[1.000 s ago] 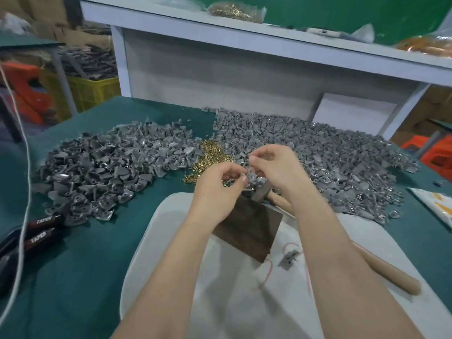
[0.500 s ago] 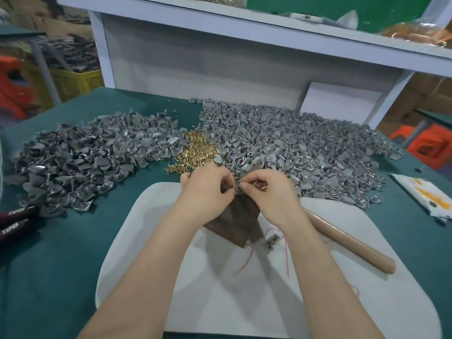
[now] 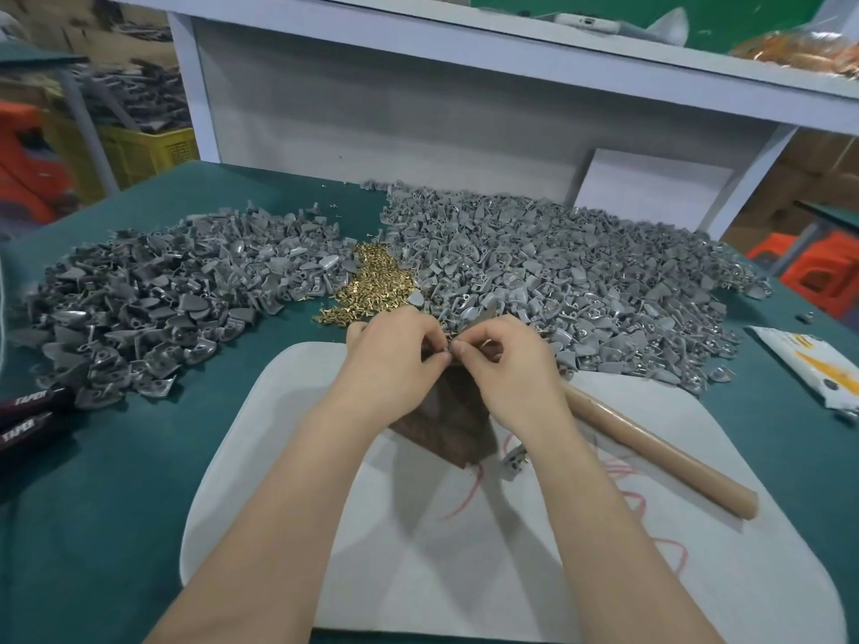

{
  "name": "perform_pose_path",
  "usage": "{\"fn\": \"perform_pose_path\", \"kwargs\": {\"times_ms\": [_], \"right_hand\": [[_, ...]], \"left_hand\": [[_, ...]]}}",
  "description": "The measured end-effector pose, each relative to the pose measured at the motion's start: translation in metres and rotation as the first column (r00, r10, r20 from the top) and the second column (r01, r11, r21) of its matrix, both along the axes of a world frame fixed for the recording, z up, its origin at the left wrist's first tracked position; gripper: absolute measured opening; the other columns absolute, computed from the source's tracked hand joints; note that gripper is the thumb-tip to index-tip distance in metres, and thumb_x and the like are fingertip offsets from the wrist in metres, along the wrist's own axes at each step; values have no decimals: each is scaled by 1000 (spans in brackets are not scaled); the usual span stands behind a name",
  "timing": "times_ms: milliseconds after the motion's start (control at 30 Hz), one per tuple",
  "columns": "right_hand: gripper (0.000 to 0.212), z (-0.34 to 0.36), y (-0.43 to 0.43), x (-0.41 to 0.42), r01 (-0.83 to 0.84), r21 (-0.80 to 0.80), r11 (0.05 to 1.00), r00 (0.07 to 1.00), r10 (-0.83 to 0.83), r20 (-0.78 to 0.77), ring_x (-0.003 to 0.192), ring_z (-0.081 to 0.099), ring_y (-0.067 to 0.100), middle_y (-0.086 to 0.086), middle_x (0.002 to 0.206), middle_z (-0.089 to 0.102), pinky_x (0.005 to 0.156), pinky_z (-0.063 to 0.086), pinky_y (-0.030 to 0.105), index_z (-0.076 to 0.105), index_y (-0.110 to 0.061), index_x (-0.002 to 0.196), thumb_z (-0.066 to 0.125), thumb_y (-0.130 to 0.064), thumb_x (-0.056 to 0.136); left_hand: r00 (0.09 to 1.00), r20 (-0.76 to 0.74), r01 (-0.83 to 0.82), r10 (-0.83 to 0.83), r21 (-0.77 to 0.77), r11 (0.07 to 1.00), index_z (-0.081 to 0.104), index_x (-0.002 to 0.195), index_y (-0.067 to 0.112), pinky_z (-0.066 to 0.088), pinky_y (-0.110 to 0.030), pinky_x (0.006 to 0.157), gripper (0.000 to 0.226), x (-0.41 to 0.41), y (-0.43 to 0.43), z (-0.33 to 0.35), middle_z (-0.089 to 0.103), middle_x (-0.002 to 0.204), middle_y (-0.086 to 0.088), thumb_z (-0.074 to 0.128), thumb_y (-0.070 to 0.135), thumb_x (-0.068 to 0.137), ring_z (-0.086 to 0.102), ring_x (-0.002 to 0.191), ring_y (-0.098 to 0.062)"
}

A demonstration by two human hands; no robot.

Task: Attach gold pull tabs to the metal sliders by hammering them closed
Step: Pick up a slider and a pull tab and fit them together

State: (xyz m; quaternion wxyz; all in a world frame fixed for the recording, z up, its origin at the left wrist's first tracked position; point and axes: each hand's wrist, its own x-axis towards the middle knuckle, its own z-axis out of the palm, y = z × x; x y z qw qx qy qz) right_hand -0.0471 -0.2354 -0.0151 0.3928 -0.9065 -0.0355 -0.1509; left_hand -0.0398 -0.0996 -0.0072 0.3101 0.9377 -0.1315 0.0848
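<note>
My left hand and my right hand meet fingertip to fingertip over the far corner of a dark brown block on the white board. Between the fingertips both hands pinch a small grey metal slider; a gold tab in it is too small to make out. A little heap of gold tabs lies just beyond my left hand. Large piles of grey sliders spread at the left and at the right. The hammer's wooden handle lies on the board under my right forearm.
One loose grey slider lies on the board beside the block, near red scribbles. Black-handled pliers lie at the left table edge. A white and orange packet lies at the right. A white shelf unit stands behind the piles.
Both hands have come down and closer together, from above the pile to just over the brown block, still pinching the small part. The view has tilted downward.
</note>
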Motion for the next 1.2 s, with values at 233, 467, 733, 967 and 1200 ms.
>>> {"fn": "perform_pose_path", "kwargs": {"times_ms": [233, 467, 733, 967, 1200], "right_hand": [[8, 1, 0, -1, 20, 16, 1000, 999, -20, -25, 79, 55, 8, 0, 93, 63, 73, 40, 16, 68, -18, 78, 67, -15, 85], [6, 4, 0, -4, 17, -22, 1000, 999, -17, -31, 77, 53, 6, -2, 92, 62, 70, 38, 16, 70, -15, 81, 66, -16, 86], [8, 14, 7, -5, 35, -347, 937, 999, -31, 15, 90, 53, 18, -2, 96, 55, 80, 41, 30, 64, -15, 86, 58, -17, 90], [9, 29, 14, -4, 12, -546, 838, 999, -29, -21, 99, 53, 23, 2, 101, 54, 74, 35, 26, 62, -16, 92, 54, -12, 90], [11, 25, 5, -2, -53, -399, 916, 996, 23, -81, 95, 56, 21, 1, 97, 61, 85, 45, 34, 68, -16, 89, 57, -17, 91]], "left_hand": [[1000, 10, -5, 5, 8, 1000, 54, 74, 32, 34, -37, 92, 16, -1, 0, 1, 48, 80, 14, 62, 31, 87, 56, 97, -15], [1000, -5, 3, -3, 10, 1000, 56, 75, 32, 37, -42, 96, 15, -2, 0, 2, 49, 83, 14, 62, 29, 88, 56, 98, -16], [1000, -4, -9, 9, 29, 1000, 64, 80, 28, 38, -42, 95, 9, -2, -2, 4, 56, 88, 9, 62, 27, 89, 57, 97, -19], [1000, 1, 19, -19, 42, 999, 70, 89, 22, 42, -43, 94, 9, -1, -1, 4, 54, 85, 7, 62, 26, 89, 57, 97, -24], [1000, 10, 5, -5, 23, 1000, 64, 79, 28, 41, -43, 95, 9, -2, -1, 4, 53, 85, 11, 62, 28, 88, 57, 98, -19]]}}
